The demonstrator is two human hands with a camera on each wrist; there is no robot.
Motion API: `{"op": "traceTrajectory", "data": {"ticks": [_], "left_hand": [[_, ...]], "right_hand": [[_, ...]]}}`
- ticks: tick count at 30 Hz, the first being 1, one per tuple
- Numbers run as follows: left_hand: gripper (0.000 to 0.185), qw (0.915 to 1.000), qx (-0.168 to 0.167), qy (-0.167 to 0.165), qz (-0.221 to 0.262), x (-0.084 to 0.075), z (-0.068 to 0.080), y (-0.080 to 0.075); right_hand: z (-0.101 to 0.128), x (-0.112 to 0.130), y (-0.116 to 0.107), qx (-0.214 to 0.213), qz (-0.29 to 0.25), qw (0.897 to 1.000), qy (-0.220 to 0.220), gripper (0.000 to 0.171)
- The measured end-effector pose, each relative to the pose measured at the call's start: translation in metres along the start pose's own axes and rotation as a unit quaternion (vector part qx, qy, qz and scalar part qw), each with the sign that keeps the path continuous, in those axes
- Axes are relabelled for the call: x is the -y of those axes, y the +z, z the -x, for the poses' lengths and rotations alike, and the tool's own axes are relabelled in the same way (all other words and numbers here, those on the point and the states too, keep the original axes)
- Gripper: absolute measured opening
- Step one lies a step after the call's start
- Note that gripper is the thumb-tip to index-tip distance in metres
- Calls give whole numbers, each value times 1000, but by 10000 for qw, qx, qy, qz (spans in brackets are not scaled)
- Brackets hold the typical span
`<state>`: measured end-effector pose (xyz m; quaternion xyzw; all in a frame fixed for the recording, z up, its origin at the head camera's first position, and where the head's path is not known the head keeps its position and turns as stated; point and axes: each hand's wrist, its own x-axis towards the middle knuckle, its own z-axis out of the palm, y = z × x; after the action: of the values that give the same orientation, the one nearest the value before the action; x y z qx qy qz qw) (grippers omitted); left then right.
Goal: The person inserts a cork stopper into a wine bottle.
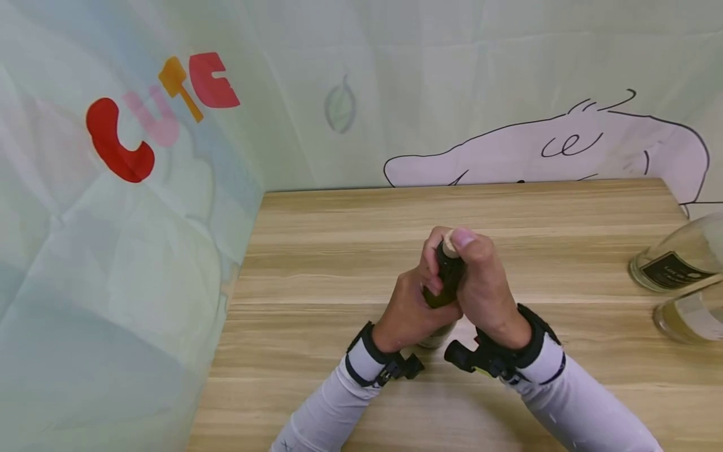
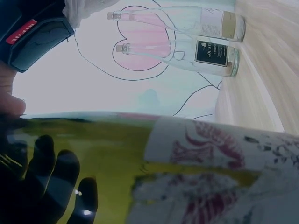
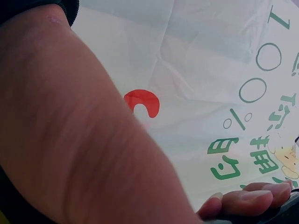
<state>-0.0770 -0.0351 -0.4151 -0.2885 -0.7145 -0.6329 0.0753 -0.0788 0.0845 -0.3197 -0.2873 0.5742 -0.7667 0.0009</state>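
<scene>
A green glass wine bottle stands near the middle of the table, a light cork in its mouth. My left hand grips the bottle below the neck, its thumb across the front. Around the top, my right hand has its thumb and index finger on the cork; the other fingers partly disappear behind the neck. Close up in the left wrist view, the bottle carries a worn white label with dark red print. The right wrist view shows the heel of the right hand and some fingertips beside dark glass.
Two clear bottles stand at the table's right side, one with a black label and one with a pale label. Both have corks in the left wrist view. Printed cloth hangs behind and left of the wooden table.
</scene>
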Motion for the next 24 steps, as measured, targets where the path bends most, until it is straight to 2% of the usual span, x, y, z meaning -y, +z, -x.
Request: {"op": "traceTrajectory", "data": {"ticks": [10,14,16,21,24], "left_hand": [[36,9998,15,-123,135,1,1,0],[38,9997,23,-100,199,1,2,0],[38,9999,10,-17,154,2,2,0],[43,9993,69,332,-126,1,0,1],[49,9989,114,410,-216,0,-1,0]], "right_hand": [[0,-1,0,-58,-45,9999,91,49],[1,-1,-1,45,-106,9998,166,52],[2,-1,-2,172,-106,9998,67,48],[5,0,-3,112,686,9976,-76,19],[6,-1,-3,-47,1101,9939,-57,21]]}}
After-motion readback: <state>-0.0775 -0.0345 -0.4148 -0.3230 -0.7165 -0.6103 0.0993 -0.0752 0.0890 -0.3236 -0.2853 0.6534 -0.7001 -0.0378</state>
